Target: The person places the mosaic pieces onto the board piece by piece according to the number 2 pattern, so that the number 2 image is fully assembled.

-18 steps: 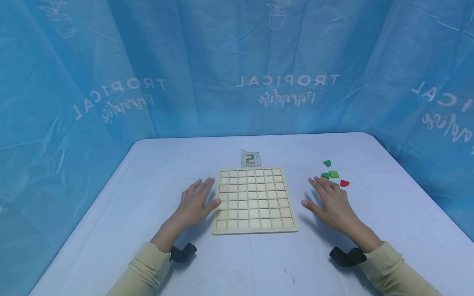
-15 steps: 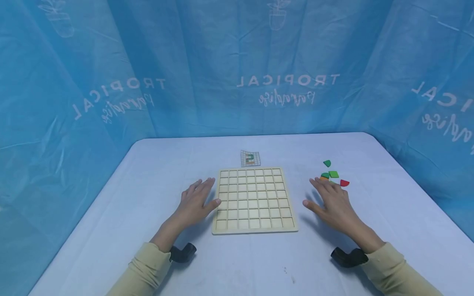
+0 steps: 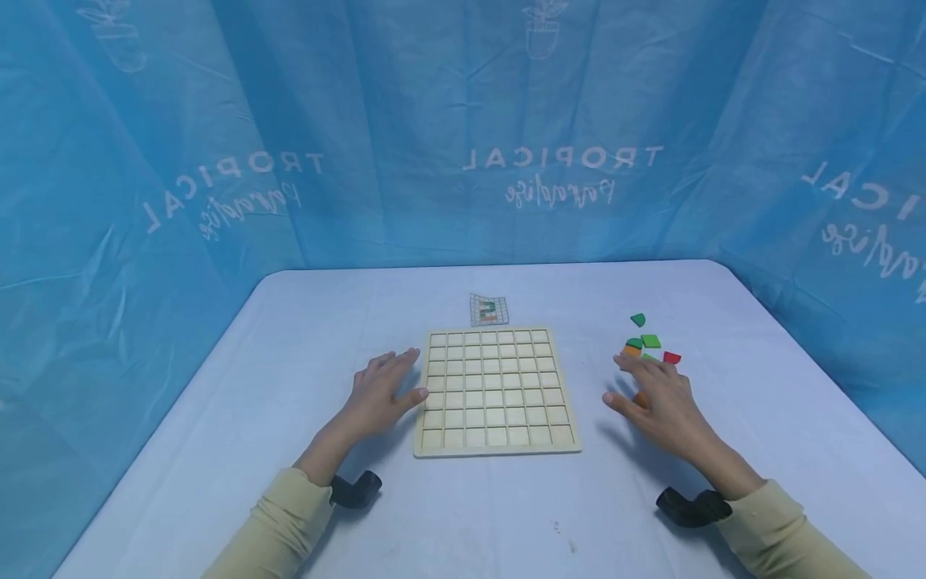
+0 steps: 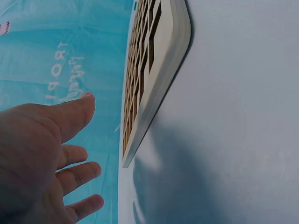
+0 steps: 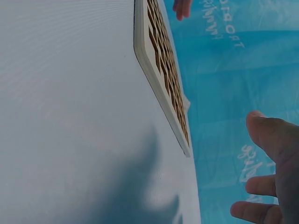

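A pale wooden board (image 3: 494, 396) with a grid of square recesses lies flat on the table. My left hand (image 3: 378, 398) hovers at its left edge, fingers loosely extended and the thumb over the rim; nothing is in the hand. In the left wrist view, that hand (image 4: 35, 161) casts a shadow beside the board. To the right of the board, my right hand (image 3: 665, 410) hovers with spread fingers, its fingertips near small flat pieces: a red one (image 3: 672, 357), a light green square (image 3: 651, 341), an orange one (image 3: 632, 351) and dark green ones (image 3: 638, 320). The hand partly hides some pieces.
Behind the board lies a small card (image 3: 489, 310) printed with a grid and a coloured pattern. A white cloth covers the table (image 3: 477, 515). Blue sheeting (image 3: 405, 217) hangs round its back and sides. Each wrist carries a black mount (image 3: 357, 490).
My right hand has moved slightly to the right and toward me, showing more of the orange pieces. My left hand has barely shifted. Board, card and pieces stay in place.
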Demonstrator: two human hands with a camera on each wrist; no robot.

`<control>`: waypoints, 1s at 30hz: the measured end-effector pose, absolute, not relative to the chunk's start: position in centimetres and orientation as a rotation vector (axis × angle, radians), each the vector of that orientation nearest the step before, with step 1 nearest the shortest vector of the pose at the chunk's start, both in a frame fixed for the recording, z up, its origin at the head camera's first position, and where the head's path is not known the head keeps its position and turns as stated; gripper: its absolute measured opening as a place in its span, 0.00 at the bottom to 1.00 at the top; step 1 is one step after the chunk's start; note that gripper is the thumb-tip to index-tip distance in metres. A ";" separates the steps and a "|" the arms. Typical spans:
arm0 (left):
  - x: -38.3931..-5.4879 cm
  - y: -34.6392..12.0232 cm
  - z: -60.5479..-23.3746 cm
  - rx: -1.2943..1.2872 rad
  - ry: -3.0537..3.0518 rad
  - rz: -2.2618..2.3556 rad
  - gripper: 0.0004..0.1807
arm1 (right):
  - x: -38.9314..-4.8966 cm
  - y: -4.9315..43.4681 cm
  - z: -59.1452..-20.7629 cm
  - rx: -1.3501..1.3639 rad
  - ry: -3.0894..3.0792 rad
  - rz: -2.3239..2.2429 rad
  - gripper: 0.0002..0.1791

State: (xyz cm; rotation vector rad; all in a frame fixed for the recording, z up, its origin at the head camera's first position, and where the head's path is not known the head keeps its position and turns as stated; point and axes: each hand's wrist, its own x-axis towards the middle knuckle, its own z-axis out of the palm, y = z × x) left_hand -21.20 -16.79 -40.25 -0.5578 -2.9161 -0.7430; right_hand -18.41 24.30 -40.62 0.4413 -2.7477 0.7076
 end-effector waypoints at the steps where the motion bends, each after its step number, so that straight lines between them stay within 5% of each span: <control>1: -21.3 -16.8 -40.3 -0.557 -2.917 -0.749 0.36 | -18.4 24.4 -40.6 0.437 -2.749 0.710 0.35; 30: -23.2 -16.9 -40.8 -0.608 -2.948 -0.782 0.34 | -17.9 26.7 -41.6 0.300 -2.736 0.653 0.32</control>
